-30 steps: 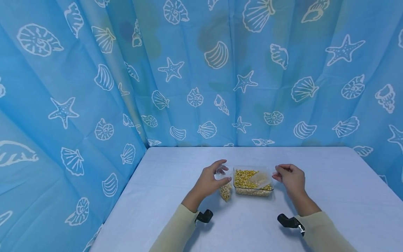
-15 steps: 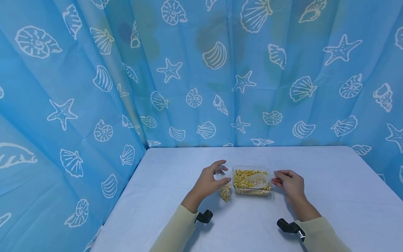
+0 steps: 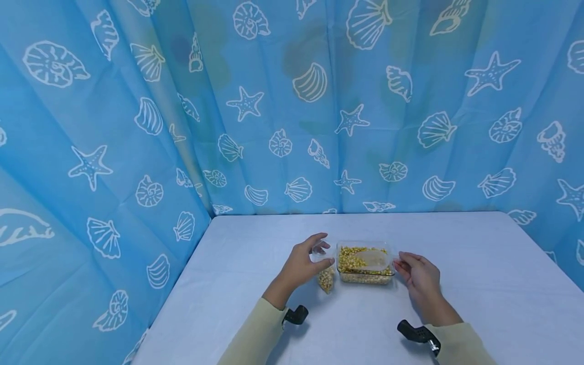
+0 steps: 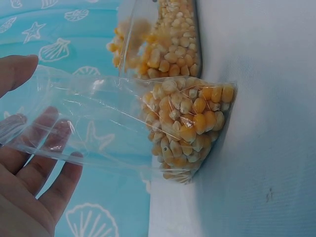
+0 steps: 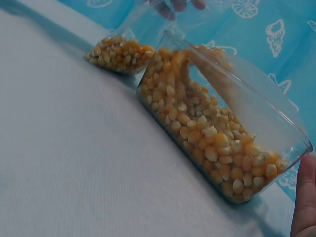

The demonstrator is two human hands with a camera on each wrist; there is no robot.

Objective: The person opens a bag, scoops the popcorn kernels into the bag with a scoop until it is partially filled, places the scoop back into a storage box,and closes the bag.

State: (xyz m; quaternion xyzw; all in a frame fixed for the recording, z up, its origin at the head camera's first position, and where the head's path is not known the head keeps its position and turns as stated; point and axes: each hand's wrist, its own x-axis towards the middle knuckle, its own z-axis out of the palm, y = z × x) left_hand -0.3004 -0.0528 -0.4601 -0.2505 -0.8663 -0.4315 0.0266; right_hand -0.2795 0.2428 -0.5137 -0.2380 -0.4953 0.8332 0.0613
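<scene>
Head: clear rectangular container [image 3: 366, 274] on white-clothed table [image 3: 255, 228], long axis left-right; cloth stretches before it and rightward, far edge well behind. Right hand [image 3: 421, 276] grips translucent scoop [image 3: 372, 260], tip pointing left over corn kernels [image 3: 349, 259].
Left wrist: left hand [image 4: 34, 180] curls round mouth of plastic bag [image 4: 133, 118].
Right wrist: bag just beside container's left end.

In the left wrist view, the left edge is cutting off the left hand [image 4: 32, 180] and the bag [image 4: 106, 131]; the top edge is cutting the box [image 4: 129, 39]. In the right wrist view, the right edge is hiding most of the right hand [image 5: 305, 200]. In the head view, the bottom edge is cutting both sleeves [image 3: 251, 334].
</scene>
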